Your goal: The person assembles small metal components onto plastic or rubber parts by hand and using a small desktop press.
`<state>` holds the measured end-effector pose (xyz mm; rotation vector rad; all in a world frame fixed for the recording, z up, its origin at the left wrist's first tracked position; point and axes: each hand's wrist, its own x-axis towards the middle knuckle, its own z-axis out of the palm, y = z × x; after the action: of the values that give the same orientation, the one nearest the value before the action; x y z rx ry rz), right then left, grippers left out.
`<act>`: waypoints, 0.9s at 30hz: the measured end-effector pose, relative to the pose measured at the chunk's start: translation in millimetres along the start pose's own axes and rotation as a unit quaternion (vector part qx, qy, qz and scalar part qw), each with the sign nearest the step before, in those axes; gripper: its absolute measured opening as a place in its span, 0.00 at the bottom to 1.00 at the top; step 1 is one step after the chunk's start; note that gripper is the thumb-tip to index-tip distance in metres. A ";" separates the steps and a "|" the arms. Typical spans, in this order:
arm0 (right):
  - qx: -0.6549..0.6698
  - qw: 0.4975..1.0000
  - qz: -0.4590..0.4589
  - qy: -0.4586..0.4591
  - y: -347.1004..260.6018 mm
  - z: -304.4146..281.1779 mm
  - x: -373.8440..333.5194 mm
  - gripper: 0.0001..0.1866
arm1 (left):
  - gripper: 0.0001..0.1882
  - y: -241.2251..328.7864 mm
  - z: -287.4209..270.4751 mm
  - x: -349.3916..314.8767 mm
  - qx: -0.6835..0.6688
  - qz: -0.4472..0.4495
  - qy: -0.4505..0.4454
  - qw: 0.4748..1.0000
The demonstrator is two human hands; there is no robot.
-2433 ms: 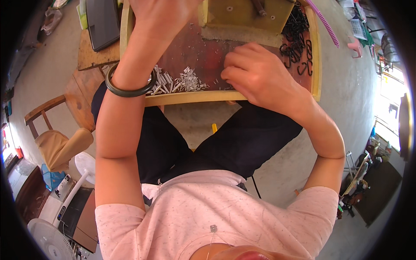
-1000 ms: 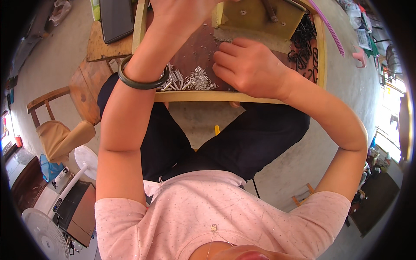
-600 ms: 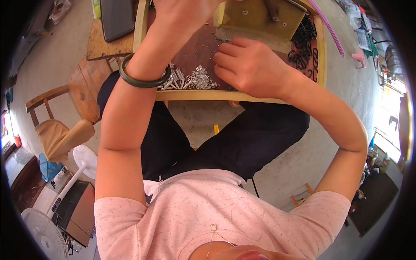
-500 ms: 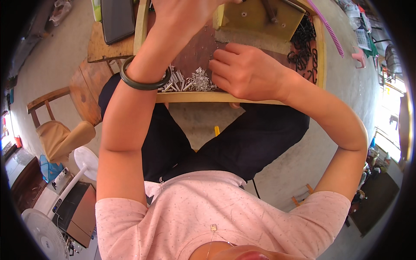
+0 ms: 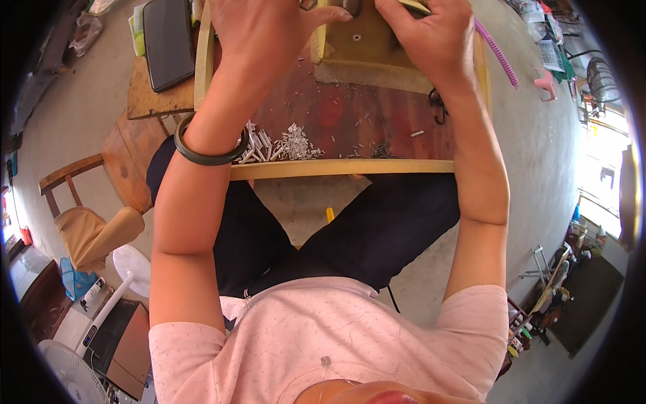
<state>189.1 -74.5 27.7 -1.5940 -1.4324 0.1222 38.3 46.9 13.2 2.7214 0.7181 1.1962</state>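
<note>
My left hand (image 5: 266, 34) is at the top edge, its thumb stretched right toward a dark metal part (image 5: 351, 5) on the yellowish-green fixture (image 5: 360, 50). The fingers of that hand run out of view, and a dark bangle (image 5: 208, 159) circles its wrist. My right hand (image 5: 437, 37) is closed at the fixture's right side, thumb and fingers around something dark and partly hidden. Below my hands lies a shallow wooden tray (image 5: 343, 166) with a reddish-brown bottom. Small silvery metal tubes (image 5: 296, 143) are heaped at its near left, and one metal piece (image 5: 417, 133) lies alone.
Black hooks (image 5: 439, 106) show beside my right wrist. A dark phone-like slab (image 5: 168, 44) rests on a wooden stool (image 5: 158, 87) at the left. A purple coiled cord (image 5: 496, 54) runs past the tray's right side. A white fan (image 5: 67, 367) stands at lower left.
My right hand has moved up and right from over the tray's near edge to the fixture, uncovering loose bits on the tray bottom. The view has shifted slightly; my left hand stays near the top edge.
</note>
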 end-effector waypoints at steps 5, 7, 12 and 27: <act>-0.075 0.986 -0.144 0.028 18.3 13.1 7.8 0.08 | 0.28 -1.4 0.1 -1.0 -0.003 0.009 0.003 1.000; -0.152 0.972 -0.177 0.029 19.1 13.6 8.8 0.09 | 0.29 -2.5 -0.9 -0.8 0.004 0.008 0.002 1.000; -0.155 0.973 -0.165 0.035 16.5 17.4 8.3 0.09 | 0.29 -4.3 0.0 -1.4 0.013 0.015 0.008 1.000; -0.054 0.997 0.053 -0.008 -10.6 13.5 17.1 0.12 | 0.30 -3.6 2.2 -0.1 0.014 -0.004 -0.004 1.000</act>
<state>178.2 -54.5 36.1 -1.7626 -1.3863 0.1216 38.4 50.3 10.7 2.7413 0.7500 1.1812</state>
